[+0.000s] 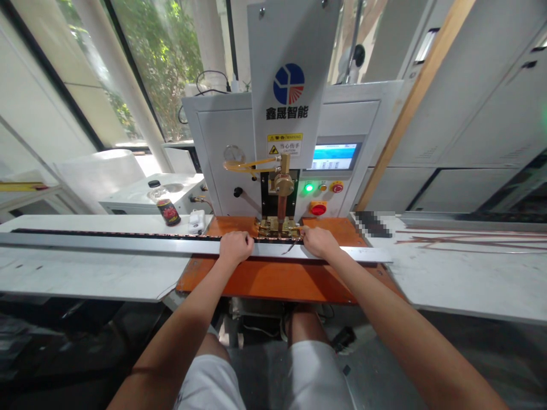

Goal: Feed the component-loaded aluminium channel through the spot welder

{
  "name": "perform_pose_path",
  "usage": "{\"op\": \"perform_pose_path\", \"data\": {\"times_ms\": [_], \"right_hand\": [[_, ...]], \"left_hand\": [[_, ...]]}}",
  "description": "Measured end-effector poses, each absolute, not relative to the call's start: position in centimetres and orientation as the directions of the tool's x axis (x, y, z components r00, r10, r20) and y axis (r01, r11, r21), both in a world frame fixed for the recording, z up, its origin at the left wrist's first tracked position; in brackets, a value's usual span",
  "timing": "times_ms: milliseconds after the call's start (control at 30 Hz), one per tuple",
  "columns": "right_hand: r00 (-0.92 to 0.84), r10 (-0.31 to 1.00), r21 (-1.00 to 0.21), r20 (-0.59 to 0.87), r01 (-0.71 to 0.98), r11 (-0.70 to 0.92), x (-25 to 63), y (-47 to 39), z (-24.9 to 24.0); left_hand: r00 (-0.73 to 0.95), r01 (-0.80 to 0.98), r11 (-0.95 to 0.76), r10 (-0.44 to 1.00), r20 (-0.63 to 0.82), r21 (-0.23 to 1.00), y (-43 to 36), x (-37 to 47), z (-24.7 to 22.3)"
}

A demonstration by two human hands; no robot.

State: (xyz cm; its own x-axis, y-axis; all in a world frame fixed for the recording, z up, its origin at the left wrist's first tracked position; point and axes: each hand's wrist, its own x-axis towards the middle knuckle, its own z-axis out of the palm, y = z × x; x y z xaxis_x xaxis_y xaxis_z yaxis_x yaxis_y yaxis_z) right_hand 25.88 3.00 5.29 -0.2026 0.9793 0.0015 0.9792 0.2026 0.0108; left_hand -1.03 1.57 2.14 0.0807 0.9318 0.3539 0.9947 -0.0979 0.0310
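Note:
A long silvery metal bar [149,245] lies across the bench, with a dark strip [111,234] carrying small coppery parts along its far edge. My left hand [236,247] is closed over the bar and strip, left of the machine's copper-coloured electrode [282,208]. To the right of that electrode, my right hand [319,242] is closed, its fingertips close to the brass fixture [277,226]. A thin, pointed metal tool [292,246] sticks out from under my right fingers, slanting over the bar. The fingertips of both hands are partly hidden.
A grey machine [222,136] with a lit screen [332,156], a green light and a red button stands behind the orange board [265,280]. Back left are a dark-labelled bottle [167,210] and a small white object [197,221]. Thin coppery rods [444,242] lie at right.

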Motion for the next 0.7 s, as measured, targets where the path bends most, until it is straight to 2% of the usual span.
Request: {"op": "perform_pose_path", "data": {"times_ms": [700], "right_hand": [[-0.195,0.980,0.018,0.027,0.981,0.195,27.3,3.1,5.0]], "left_hand": [[0.096,0.994,-0.109,0.937,0.336,0.021,1.5,0.4,2.5]]}}
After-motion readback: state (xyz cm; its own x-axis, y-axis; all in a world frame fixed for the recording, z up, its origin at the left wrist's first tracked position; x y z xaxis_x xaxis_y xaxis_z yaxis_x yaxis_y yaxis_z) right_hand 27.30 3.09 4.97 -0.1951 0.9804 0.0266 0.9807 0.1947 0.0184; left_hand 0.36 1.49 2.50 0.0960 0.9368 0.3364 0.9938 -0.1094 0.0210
